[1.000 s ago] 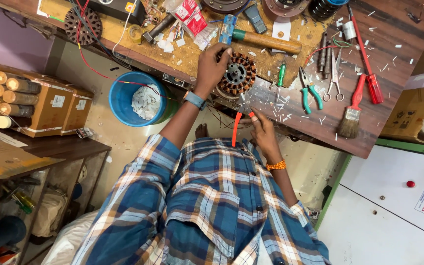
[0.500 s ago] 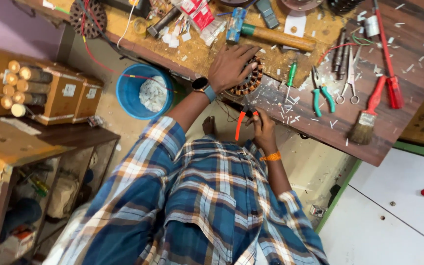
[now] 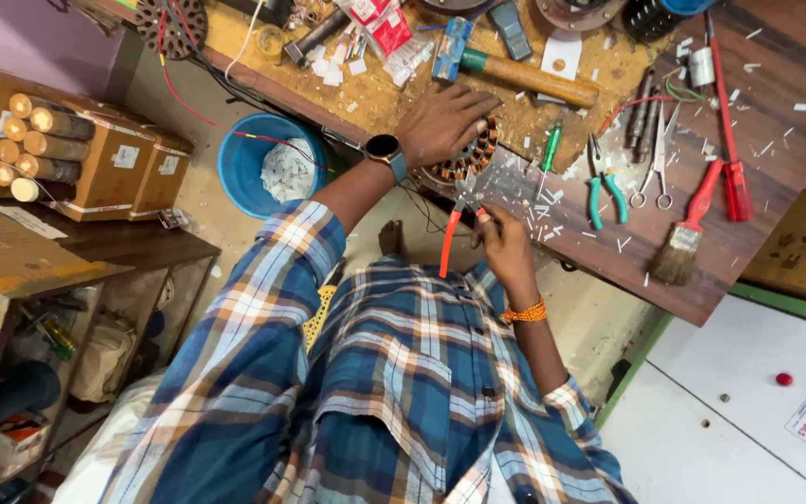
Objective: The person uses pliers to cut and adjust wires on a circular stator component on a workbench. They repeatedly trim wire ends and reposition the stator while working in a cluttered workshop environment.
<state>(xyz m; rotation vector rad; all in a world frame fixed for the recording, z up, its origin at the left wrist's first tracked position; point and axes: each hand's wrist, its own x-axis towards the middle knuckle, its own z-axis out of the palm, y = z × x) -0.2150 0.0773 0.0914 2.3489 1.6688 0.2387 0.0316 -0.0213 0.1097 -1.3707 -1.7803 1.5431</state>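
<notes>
The left hand (image 3: 445, 121) is laid flat, fingers spread, on the copper-wound stator (image 3: 473, 159) at the counter (image 3: 608, 243) edge. Orange-handled pliers (image 3: 454, 229) are clamped in the right hand (image 3: 504, 241), fingers closed around them.

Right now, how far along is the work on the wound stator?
Done, it seems: copper coils sit in the stator, and white scraps litter the bench. In hand: the left hand presses the stator while the right hand holds orange-handled pliers at its edge. Left: thin wires hang loose below; how much remains is unclear.
</notes>
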